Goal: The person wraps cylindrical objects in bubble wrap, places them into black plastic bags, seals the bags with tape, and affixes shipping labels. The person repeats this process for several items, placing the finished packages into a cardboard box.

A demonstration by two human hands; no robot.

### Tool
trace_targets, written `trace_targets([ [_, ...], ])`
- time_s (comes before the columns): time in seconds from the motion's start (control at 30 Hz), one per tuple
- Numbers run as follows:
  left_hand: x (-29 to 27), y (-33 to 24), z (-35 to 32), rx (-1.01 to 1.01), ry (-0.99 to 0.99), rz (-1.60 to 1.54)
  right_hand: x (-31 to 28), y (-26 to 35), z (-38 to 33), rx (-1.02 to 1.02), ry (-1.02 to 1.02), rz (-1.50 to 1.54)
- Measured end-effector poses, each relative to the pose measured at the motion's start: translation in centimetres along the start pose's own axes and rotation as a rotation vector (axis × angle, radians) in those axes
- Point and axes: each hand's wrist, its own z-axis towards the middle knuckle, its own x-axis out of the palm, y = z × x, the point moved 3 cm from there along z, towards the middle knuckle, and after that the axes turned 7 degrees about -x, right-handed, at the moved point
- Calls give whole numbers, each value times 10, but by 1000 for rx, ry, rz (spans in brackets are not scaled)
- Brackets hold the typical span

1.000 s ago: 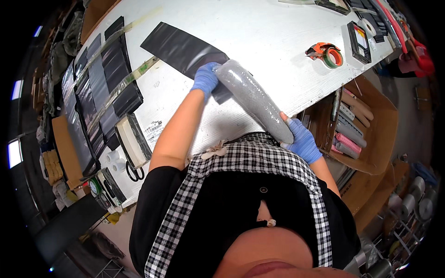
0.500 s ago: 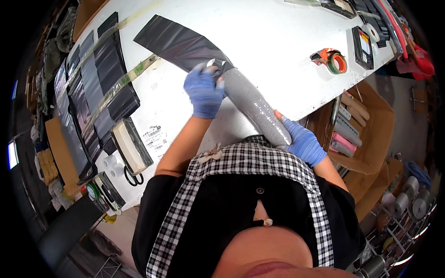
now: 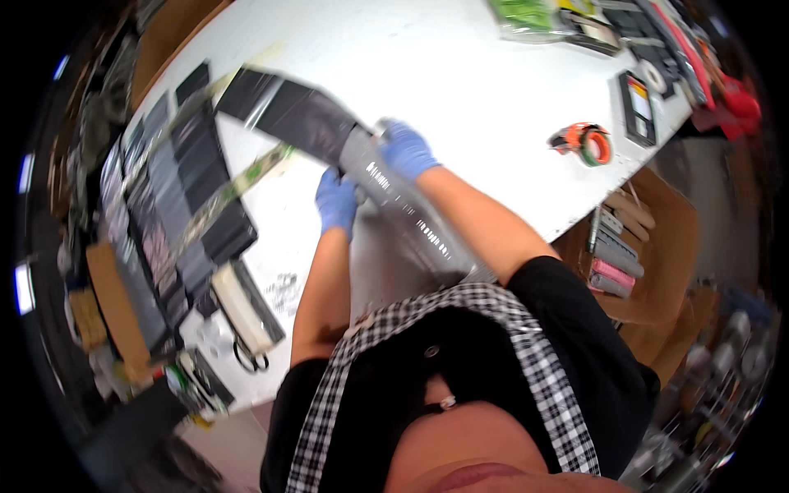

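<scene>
Workshop: tape dispenser (image 3: 578, 136), cardboard box (image 3: 675, 246).

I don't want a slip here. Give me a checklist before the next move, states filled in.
1. Both hands gloved: ok; left hand and right hand wear blue.
2. Hands on opposite sides of the grey roll, near its far end: ok.
3. Firm grip: cannot tell; blurred.
4. Roll's far end meets the black plastic: ok.
5. Roll's end inside that plastic: cannot tell.
6. Orange tape dispenser apart from the roll: ok.
</scene>
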Motion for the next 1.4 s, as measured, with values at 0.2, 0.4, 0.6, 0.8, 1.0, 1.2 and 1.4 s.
trace_targets([
  [0.2, 5, 46, -65, -5, 233, 498, -59, -11, -110, 23, 225, 67],
  [0.4, 63, 22, -146, -222, 357, -310, -147, -60, -206, 38, 224, 7],
  [0.6, 110, -3, -143, -171, 98, -118, -383, -203, -150, 176, -493, -630],
  [0.8, 130, 9, -130, -121, 37, -371, -522, -360, -79, 258, 5, -755],
  [1.0, 121, 31, -127, -81, -64, -289, -512, -367, -41, 144, 422, -942],
  [1.2, 115, 51, -123, -163, -99, -319, -529, -380, -47, 112, 435, -720],
  [1.4, 122, 40, -130, -159, -107, -286, -538, -370, -47, 277, 409, -731],
])
